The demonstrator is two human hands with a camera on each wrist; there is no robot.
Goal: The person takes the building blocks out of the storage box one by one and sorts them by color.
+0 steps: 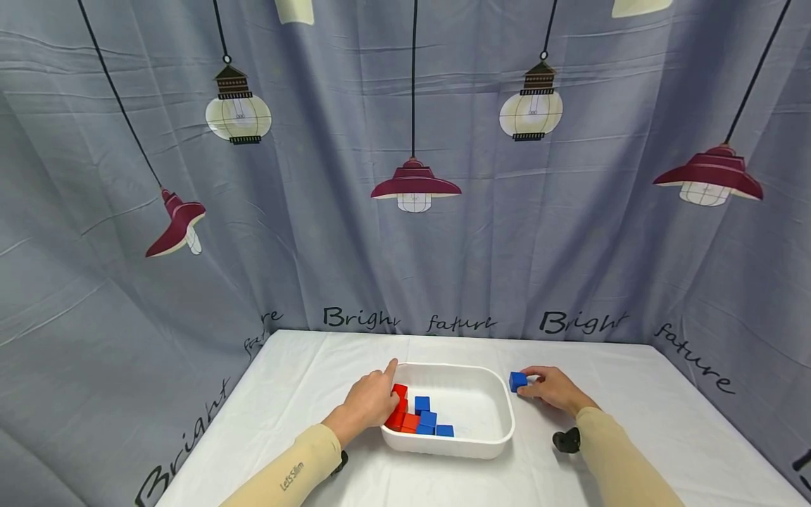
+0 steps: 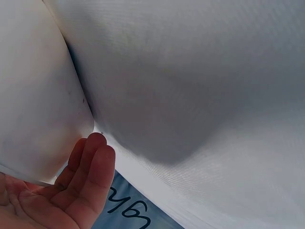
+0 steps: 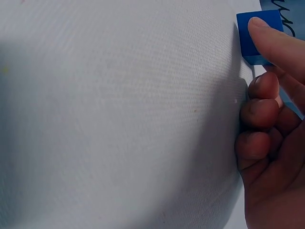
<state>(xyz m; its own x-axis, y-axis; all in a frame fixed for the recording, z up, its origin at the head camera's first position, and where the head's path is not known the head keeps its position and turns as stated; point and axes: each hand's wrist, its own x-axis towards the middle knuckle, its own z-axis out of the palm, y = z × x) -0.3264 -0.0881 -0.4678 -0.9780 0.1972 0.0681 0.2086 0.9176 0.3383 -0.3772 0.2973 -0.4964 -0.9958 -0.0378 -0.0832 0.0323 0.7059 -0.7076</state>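
Observation:
At the left end of a white tray (image 1: 456, 446), my left hand (image 1: 366, 403) holds the rim; the left wrist view shows several of its fingers (image 2: 90, 167) against the outer wall of the tray (image 2: 43, 95). Right of the tray, my right hand (image 1: 554, 389) pinches a blue cube (image 1: 517, 382) between thumb and finger. In the right wrist view the thumb of this hand (image 3: 276, 129) lies on the blue cube (image 3: 262, 36), low by the cloth, and the other fingers are curled. Whether the cube touches the cloth I cannot tell.
Inside the tray, red cubes (image 1: 410, 422) are gathered at the left, with several blue cubes (image 1: 422, 405) beside them. White cloth (image 1: 570, 355) covers the table. A grey-blue curtain (image 1: 342, 267) printed with lamps hangs behind it.

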